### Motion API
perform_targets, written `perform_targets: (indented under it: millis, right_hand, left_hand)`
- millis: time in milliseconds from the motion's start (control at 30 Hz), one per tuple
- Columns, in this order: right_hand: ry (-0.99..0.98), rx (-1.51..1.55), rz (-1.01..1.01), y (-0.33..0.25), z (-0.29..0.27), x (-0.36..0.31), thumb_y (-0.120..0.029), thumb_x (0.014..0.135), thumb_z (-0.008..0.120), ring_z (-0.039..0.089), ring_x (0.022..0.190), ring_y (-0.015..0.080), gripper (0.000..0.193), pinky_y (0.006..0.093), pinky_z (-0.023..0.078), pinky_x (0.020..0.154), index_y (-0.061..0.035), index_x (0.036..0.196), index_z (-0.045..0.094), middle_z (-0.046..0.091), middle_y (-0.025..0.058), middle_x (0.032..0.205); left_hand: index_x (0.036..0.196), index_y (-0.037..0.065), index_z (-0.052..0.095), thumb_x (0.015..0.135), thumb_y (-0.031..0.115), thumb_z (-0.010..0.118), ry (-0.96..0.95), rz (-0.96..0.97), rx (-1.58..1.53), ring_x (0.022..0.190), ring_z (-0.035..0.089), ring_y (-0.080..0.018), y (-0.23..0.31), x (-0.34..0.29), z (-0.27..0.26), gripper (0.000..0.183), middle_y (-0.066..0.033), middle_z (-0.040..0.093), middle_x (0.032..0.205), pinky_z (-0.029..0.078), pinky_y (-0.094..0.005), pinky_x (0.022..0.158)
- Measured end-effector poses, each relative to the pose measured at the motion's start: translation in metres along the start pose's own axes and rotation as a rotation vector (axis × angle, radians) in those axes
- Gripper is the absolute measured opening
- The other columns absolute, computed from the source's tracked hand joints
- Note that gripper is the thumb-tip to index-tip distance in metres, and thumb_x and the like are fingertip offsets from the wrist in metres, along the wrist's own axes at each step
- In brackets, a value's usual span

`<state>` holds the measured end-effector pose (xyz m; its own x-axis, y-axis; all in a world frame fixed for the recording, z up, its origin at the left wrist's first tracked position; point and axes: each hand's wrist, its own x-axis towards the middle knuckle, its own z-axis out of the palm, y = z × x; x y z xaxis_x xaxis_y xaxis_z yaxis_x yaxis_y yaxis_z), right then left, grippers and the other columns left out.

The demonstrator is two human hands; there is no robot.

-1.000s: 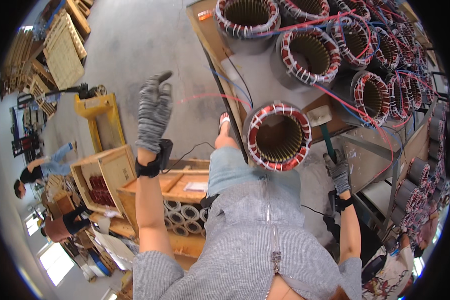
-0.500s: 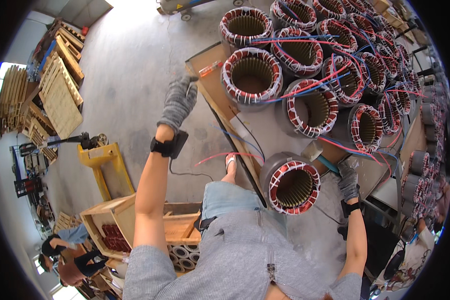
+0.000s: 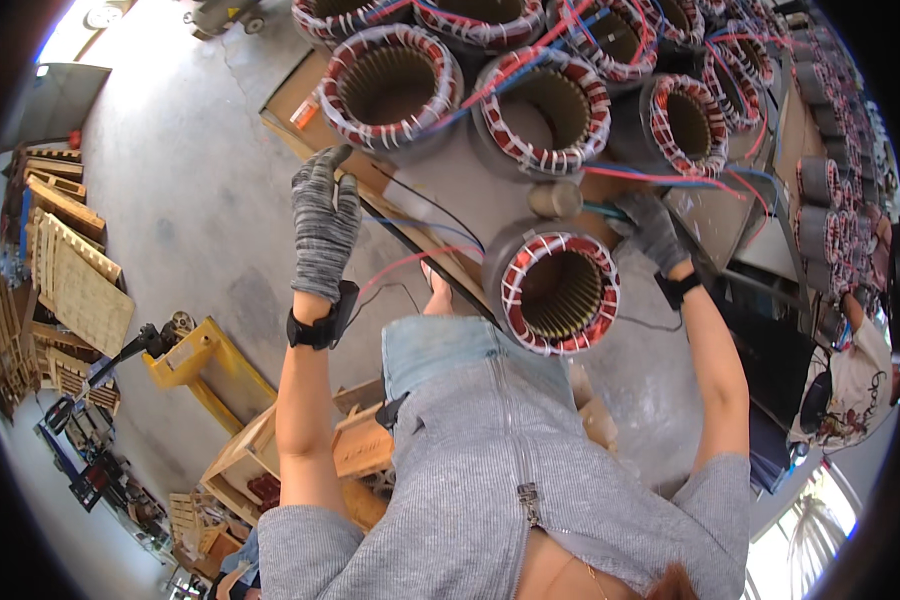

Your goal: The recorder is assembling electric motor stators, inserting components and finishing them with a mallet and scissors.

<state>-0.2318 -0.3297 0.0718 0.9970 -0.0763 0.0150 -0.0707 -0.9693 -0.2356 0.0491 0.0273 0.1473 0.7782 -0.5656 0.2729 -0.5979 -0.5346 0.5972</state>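
Note:
My right hand (image 3: 652,230), in a grey knit glove, is closed round the teal handle (image 3: 602,209) of a mallet. The mallet's pale, blocky head (image 3: 555,200) points left, just beyond the nearest motor stator (image 3: 560,293). That stator has a grey shell, red windings laced with white cord, and a ribbed bore. Pink and blue lead wires (image 3: 410,259) run out from its left side. Gloved as well, my left hand (image 3: 324,225) is held up left of the table edge, fingers stretched and thumb apart, with nothing in it.
Several more stators (image 3: 545,110) crowd the far part of the table, with pink and blue leads across them. A small orange-red item (image 3: 305,111) lies near the table's far left corner. On the floor at left stand a yellow pallet jack (image 3: 210,365) and wooden pallets (image 3: 75,270).
The view has shifted, bringing the stators nearer. My right hand has carried the mallet up and left, closer to the nearest stator's far side. My left hand remains raised and open.

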Motion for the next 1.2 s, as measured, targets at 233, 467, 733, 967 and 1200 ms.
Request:
perform_targets:
  millis: [233, 467, 733, 967, 1200]
  right_hand:
    - [0.001, -0.062, 0.037, -0.014, -0.028, -0.001, -0.028, 0.077, 0.059, 0.056, 0.088, 0.0267, 0.033, 0.0374, 0.044, 0.077, -0.0115, 0.105, 0.058, 0.061, 0.0088, 0.095]
    - [0.014, 0.093, 0.084, -0.016, -0.043, 0.005, -0.025, 0.075, 0.061, 0.058, 0.082, 0.0272, 0.030, 0.0364, 0.046, 0.072, -0.0094, 0.100, 0.060, 0.062, 0.0097, 0.090]
    - [-0.095, -0.208, 0.082, 0.033, -0.037, -0.020, -0.032, 0.077, 0.060, 0.057, 0.085, 0.0292, 0.035, 0.0366, 0.045, 0.076, -0.0061, 0.100, 0.060, 0.061, 0.0137, 0.092]
    - [-0.075, 0.513, 0.465, 0.000, -0.007, -0.076, -0.031, 0.081, 0.056, 0.057, 0.080, 0.0319, 0.038, 0.0374, 0.045, 0.069, -0.0016, 0.105, 0.052, 0.058, 0.0200, 0.088]
    - [0.011, 1.166, 0.641, -0.081, -0.013, -0.066, -0.008, 0.083, 0.049, 0.051, 0.070, 0.0134, 0.039, 0.0279, 0.045, 0.067, -0.0044, 0.120, 0.036, 0.048, 0.0080, 0.080]
  left_hand:
    - [0.105, 0.002, 0.054, 0.073, 0.002, 0.053, 0.017, 0.155, -0.088, 0.106, 0.049, -0.0301, 0.099, -0.065, 0.005, 0.032, -0.0125, 0.056, 0.104, 0.036, -0.0399, 0.092]
    - [0.096, 0.005, 0.057, 0.065, 0.005, 0.061, -0.206, 0.451, -0.339, 0.099, 0.054, -0.0276, 0.160, -0.125, 0.016, 0.032, -0.0110, 0.057, 0.101, 0.041, -0.0439, 0.089]
    - [0.107, 0.009, 0.052, 0.067, 0.026, 0.065, -0.473, 0.269, -0.076, 0.113, 0.042, -0.0297, 0.195, -0.131, 0.039, 0.046, -0.0092, 0.053, 0.111, 0.023, -0.0482, 0.101]
    - [0.113, 0.016, 0.053, 0.071, 0.028, 0.063, -0.489, 0.039, 0.007, 0.114, 0.040, -0.0301, 0.223, -0.124, 0.050, 0.045, -0.0050, 0.054, 0.112, 0.017, -0.0478, 0.102]
    - [0.108, 0.012, 0.058, 0.071, 0.023, 0.063, -0.480, 0.044, 0.044, 0.112, 0.042, -0.0311, 0.216, -0.128, 0.057, 0.039, -0.0071, 0.057, 0.107, 0.022, -0.0453, 0.100]
